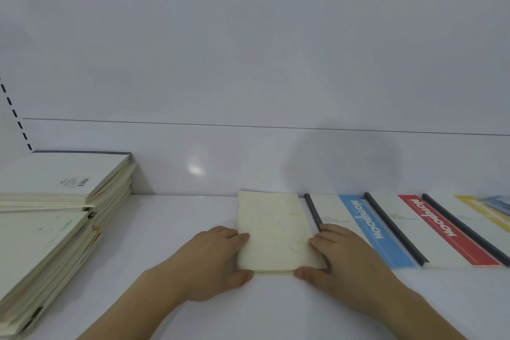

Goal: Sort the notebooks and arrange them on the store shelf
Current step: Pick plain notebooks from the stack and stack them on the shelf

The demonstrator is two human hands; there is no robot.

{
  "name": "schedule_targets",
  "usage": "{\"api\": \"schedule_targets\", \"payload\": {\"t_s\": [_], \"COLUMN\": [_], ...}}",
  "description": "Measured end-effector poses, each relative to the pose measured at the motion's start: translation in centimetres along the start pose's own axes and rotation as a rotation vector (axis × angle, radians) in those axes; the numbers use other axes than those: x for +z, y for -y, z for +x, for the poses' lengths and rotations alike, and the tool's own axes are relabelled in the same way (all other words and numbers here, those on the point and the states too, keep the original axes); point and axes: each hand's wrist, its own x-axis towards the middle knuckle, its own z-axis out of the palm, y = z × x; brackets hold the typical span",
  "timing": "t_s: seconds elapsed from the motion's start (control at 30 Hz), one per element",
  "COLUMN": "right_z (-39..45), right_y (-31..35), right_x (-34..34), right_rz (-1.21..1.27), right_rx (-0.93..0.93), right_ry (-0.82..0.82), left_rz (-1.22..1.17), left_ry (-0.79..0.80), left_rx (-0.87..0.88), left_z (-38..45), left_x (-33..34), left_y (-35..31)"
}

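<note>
"Notebook" runs in white letters along the blue band (371,225) and the red band (437,222), at three o'clock. At nine o'clock, the stack's (63,174) label is perhaps a barcode, unreadable.

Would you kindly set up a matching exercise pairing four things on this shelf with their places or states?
Things:
1. cream notebook
2. blue-striped notebook
3. red-striped notebook
4. notebook stacks

Places or states:
A. at the shelf's far left
B. held between the left hand and the right hand
C. directly right of the cream notebook
D. between the blue-striped and a yellow-striped notebook

Pairs: 1-B, 2-C, 3-D, 4-A
</note>
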Motion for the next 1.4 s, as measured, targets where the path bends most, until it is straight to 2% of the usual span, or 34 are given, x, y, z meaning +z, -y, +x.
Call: {"api": "schedule_targets", "payload": {"t_s": [0.33, 0.5, 0.7, 0.9, 1.03, 1.23, 1.4], "right_z": [-0.2, -0.4, -0.8, -0.5, -0.9, -2.0, -3.0], "right_y": [-0.4, -0.5, -0.4, 0.9, 3.8, 11.8, 21.3], "right_x": [0.8, 1.3, 1.8, 1.1, 0.5, -0.9, -2.2], "right_rz": [0.017, 0.030, 0.046, 0.058, 0.070, 0.059, 0.089], "right_rx": [-0.005, 0.003, -0.016, -0.045, -0.084, -0.169, -0.255], "right_ry": [-0.043, -0.104, -0.081, -0.112, -0.154, -0.209, -0.194], "left_rz": [-0.090, -0.036, 0.031, -0.041, 0.026, 0.013, 0.007], "left_ry": [0.041, 0.025, -0.030, -0.207, -0.329, -0.520, -0.695], "left_rx": [-0.021, -0.037, -0.124, -0.217, -0.279, -0.286, -0.294], "left_z": [0.3, 0.2, -0.2, -2.3, -4.8, -11.7, -20.4], "left_x": [-0.7, -0.3, 0.6, 1.0, 0.6, -1.9, -3.0], "left_y": [-0.2, -0.5, -1.8, -3.0, -2.7, -1.4, 2.2]}}
